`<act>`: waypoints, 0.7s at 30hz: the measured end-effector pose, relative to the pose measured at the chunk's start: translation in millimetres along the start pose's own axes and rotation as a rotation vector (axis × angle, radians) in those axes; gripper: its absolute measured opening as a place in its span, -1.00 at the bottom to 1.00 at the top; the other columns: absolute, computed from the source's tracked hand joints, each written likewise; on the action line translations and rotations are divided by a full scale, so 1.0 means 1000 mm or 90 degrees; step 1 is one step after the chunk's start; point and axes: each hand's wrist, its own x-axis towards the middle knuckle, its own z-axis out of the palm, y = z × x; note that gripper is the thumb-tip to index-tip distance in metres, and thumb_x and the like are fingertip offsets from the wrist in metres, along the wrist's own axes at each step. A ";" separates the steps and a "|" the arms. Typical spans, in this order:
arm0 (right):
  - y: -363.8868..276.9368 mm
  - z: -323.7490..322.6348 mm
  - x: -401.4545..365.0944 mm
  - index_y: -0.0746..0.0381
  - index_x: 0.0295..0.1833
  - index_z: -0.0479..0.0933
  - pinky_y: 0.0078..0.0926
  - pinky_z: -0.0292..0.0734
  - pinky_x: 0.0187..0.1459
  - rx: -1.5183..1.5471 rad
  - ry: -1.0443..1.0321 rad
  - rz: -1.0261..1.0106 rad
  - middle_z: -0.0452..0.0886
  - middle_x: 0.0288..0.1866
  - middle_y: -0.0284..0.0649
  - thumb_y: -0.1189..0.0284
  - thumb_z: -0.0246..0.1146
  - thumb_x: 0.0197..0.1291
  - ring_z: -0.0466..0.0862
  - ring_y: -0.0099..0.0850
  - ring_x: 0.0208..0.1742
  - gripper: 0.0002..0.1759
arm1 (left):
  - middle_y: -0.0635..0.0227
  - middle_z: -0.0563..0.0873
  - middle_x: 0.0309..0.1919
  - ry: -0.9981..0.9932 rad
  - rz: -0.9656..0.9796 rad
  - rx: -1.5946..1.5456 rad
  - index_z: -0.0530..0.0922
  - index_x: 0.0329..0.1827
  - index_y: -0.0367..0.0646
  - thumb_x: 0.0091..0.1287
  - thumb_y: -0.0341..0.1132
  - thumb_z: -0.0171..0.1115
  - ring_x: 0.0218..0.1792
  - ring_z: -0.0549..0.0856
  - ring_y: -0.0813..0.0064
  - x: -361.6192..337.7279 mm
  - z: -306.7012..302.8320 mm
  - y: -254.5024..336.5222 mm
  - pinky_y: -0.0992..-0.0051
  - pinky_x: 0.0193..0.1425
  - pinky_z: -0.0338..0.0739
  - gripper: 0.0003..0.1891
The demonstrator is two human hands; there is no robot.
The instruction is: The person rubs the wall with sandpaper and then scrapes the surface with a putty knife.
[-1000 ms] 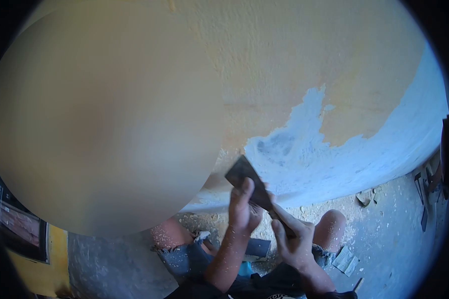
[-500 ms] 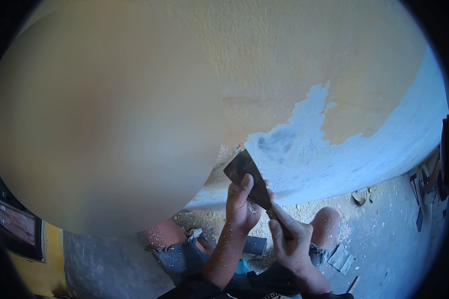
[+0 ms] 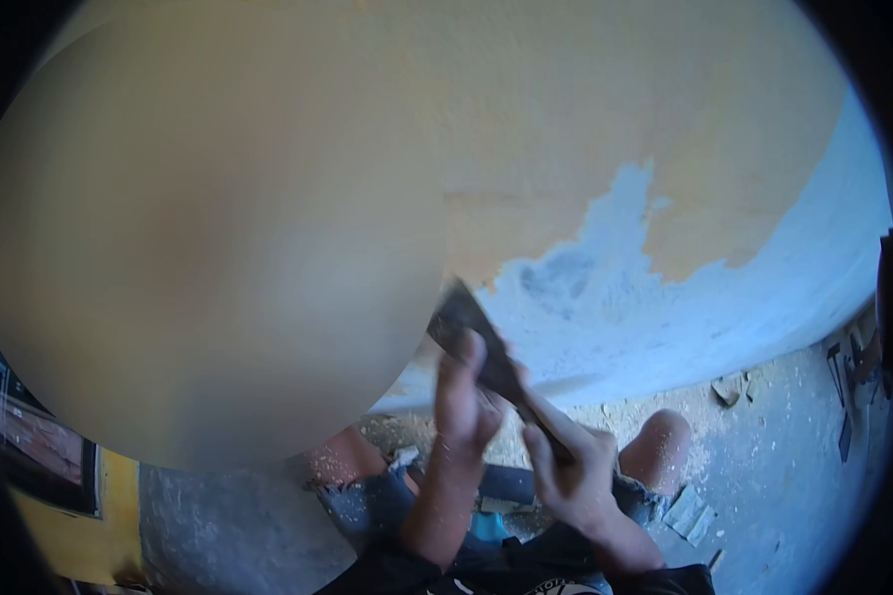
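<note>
A wide-bladed scraper (image 3: 478,347) points up and to the left, its blade close to the wall (image 3: 566,297) where yellow paint borders a pale bare area. My right hand (image 3: 575,476) is wrapped round the scraper's handle. Against the blade lies my left hand (image 3: 463,397), thumb on its near face and fingers behind it. The blade's tip meets a large blurred patch, so its contact with the wall cannot be made out. Pale flakes dot my forearms.
Paint flakes cover the floor (image 3: 764,446) along the wall's base. My bent knees (image 3: 657,451) are on either side. A crumpled piece (image 3: 690,516) lies at the right, with tools (image 3: 843,407) farther off. A dark-framed object (image 3: 45,436) stands at the left.
The scraper and both hands have moved slightly left, with the blade shifting from the edge of the bare area toward the blurred patch. Both hands still hold it.
</note>
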 end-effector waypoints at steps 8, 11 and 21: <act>0.050 0.012 -0.001 0.35 0.28 0.52 -0.58 0.57 -0.27 0.042 0.008 0.046 0.76 -0.23 0.03 0.55 0.22 0.33 0.72 -0.56 -0.31 -0.59 | 0.26 0.67 -0.24 -0.046 0.009 0.119 0.55 -0.01 -0.17 0.48 -0.21 0.18 -0.25 0.70 0.34 0.009 -0.022 -0.020 0.29 -0.24 0.65 -0.78; 0.076 0.040 -0.012 0.35 0.27 0.47 -0.57 0.47 -0.38 0.081 -0.012 0.070 0.70 -0.37 -0.08 0.50 0.22 0.36 0.62 -0.57 -0.46 -0.61 | 0.19 0.68 -0.29 -0.011 0.019 0.188 0.57 -0.07 -0.25 0.43 -0.20 0.25 -0.37 0.71 0.34 0.007 -0.056 -0.011 0.31 -0.28 0.66 -0.74; 0.093 0.088 -0.010 0.42 0.19 0.50 -0.47 0.45 -0.44 0.074 0.052 0.068 0.56 -0.53 -0.08 0.43 0.14 0.41 0.56 -0.49 -0.57 -0.65 | 0.07 0.72 -0.33 -0.006 0.083 0.228 0.58 -0.06 -0.39 0.40 -0.24 0.29 -0.42 0.75 0.30 0.016 -0.058 0.000 0.35 -0.41 0.69 -0.69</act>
